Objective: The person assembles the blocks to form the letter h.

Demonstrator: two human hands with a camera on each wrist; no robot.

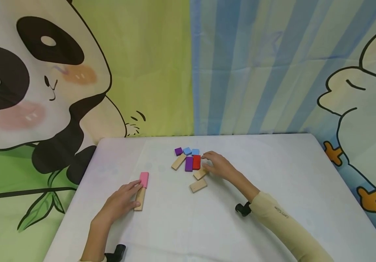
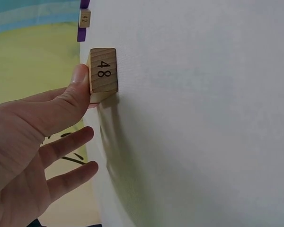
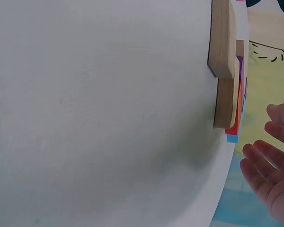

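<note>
My left hand lies along the left side of a plain wooden block and a pink block set end to end. Its thumb touches the wooden block, marked 48 on its end in the left wrist view, and a fingertip meets the pink one; the other fingers are spread. My right hand has loosely bent fingers beside a red block, which stands against a purple block. Just below that hand is a wooden block. In the right wrist view nothing shows between its fingers.
Nearer me lies another wooden block. Behind are a slanted wooden block, a small purple block and two blue blocks. A white cloth covers the table; a printed curtain hangs behind it.
</note>
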